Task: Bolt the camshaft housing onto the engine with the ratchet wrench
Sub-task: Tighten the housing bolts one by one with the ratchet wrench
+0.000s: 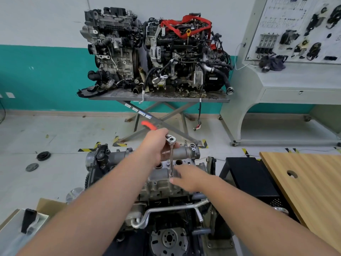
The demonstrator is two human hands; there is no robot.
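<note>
A single wide-angle head camera is looking forward and down from the person's own standpoint. It is sitting close above the engine (166, 182), while the far wall (46, 24) and floor (36, 130) are filling the upper frame

No text is legible; labels on the lift table (140, 112) legs are too blurred

Two complete engines (155, 52) on a scissor-lift table (158, 97) against the wall. Component display board (299, 28) at right. Wooden tabletop (310, 182) at lower right.
</note>
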